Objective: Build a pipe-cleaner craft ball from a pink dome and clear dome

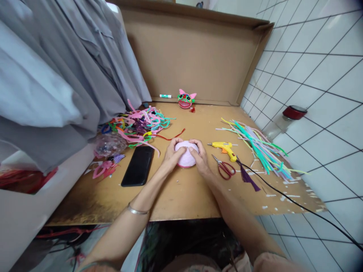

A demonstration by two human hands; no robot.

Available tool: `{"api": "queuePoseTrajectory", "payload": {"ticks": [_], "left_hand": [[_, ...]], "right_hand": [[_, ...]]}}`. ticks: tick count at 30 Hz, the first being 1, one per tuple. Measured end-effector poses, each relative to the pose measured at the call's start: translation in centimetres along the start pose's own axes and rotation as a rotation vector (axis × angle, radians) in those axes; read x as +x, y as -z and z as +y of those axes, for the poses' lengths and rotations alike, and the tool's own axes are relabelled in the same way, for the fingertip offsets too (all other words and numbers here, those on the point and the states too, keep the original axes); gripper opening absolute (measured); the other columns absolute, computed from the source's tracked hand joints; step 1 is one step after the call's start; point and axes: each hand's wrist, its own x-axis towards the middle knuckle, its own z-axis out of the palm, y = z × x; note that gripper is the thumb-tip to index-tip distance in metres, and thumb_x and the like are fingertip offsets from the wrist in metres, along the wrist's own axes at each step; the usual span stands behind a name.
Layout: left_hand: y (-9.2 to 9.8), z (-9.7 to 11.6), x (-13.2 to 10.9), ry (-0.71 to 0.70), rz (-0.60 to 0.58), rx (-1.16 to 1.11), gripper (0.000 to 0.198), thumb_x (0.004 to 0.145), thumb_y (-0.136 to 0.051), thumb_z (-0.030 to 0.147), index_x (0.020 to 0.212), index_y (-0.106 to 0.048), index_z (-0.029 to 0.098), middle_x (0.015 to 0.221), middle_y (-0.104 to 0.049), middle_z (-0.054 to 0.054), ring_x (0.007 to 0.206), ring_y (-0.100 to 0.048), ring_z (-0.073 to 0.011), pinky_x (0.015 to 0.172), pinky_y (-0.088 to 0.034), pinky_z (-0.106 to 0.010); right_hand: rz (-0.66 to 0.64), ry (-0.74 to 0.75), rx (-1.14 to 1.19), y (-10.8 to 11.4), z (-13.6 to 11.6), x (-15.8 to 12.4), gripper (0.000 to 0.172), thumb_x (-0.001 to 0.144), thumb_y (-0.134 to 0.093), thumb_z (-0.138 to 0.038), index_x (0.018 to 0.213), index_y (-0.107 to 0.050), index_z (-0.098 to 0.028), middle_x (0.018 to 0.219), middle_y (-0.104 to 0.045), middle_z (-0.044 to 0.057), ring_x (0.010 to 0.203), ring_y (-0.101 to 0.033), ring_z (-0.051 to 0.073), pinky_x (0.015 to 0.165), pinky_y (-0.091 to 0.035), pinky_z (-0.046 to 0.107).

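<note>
Between my two hands is a round, pale lilac coiled disc with a darker pink lower edge; it looks made of wound pipe cleaners. My left hand wraps its left side, and my right hand grips the right side. Both thumbs press on its upper face near the middle. Fingers behind the disc are partly hidden. Right of my right hand lie a yellow glue gun and red-handled scissors. A black phone rests left of my left hand.
Tangled pipe cleaners heap at the left, and a straight bundle lies at the right. A purple tassel sits by the black cord. A pink-eared animal head and a marker-like tube stand before the cardboard.
</note>
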Motion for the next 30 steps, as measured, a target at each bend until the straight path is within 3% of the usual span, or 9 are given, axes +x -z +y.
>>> {"api": "queuePoseTrajectory", "payload": {"ticks": [8, 23, 30], "left_hand": [[-0.1, 0.3, -0.1, -0.001, -0.009, -0.081, 0.034, 0.059, -0.06, 0.032, 0.088, -0.047, 0.02, 0.079, -0.051, 0.002, 0.068, -0.047, -0.0123, 0.059, -0.039, -0.022], [-0.3, 0.2, -0.2, -0.004, 0.012, -0.025, 0.032, 0.06, -0.059, 0.031, 0.089, -0.049, 0.02, 0.079, -0.052, 0.002, 0.069, -0.048, -0.0133, 0.06, -0.04, -0.023], [-0.3, 0.2, -0.4, -0.019, 0.005, -0.01, 0.031, 0.06, -0.06, 0.03, 0.087, -0.048, 0.02, 0.08, -0.053, 0.002, 0.071, -0.049, -0.0136, 0.062, -0.04, -0.024]], "right_hand": [[-0.031, -0.037, -0.032, 0.1, 0.4, 0.2, 0.034, 0.079, -0.048, -0.044, 0.104, -0.053, -0.022, 0.107, -0.06, 0.007, 0.101, -0.056, 0.023, 0.086, -0.048, 0.033], [-0.021, 0.027, -0.015, 0.2, -0.5, 0.0, 0.033, 0.073, -0.054, -0.04, 0.101, -0.052, -0.022, 0.105, -0.058, 0.007, 0.103, -0.056, 0.025, 0.095, -0.044, 0.038], [-0.014, 0.0, 0.006, 0.0, -0.8, 0.1, 0.031, 0.068, -0.054, -0.035, 0.096, -0.051, -0.022, 0.098, -0.057, 0.005, 0.096, -0.056, 0.024, 0.088, -0.046, 0.036]]}}
